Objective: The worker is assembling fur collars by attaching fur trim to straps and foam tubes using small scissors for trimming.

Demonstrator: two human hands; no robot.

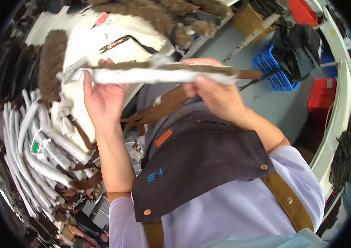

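A long white padded strip [159, 77] with brown fur along its upper edge stretches level between my two hands. My left hand [104, 101] supports its left end, thumb up and fingers behind it. At the other end my right hand [219, 95] is closed around the strip, thumb in front. A brown band [250, 74] sticks out past that end. Slightly blurred white padding and a fluffy tuft lie along the strip. Below it, a brown fabric band [163, 105] lies across my lap on the dark apron [200, 161].
On the white table [80, 45] are a red-and-black hand tool [115, 44], a pink item [101, 19] and brown fur pieces [53, 62]. Many white padded rolls [31, 153] hang at left. A blue crate [272, 68] and red bin [322, 95] stand on the floor at right.
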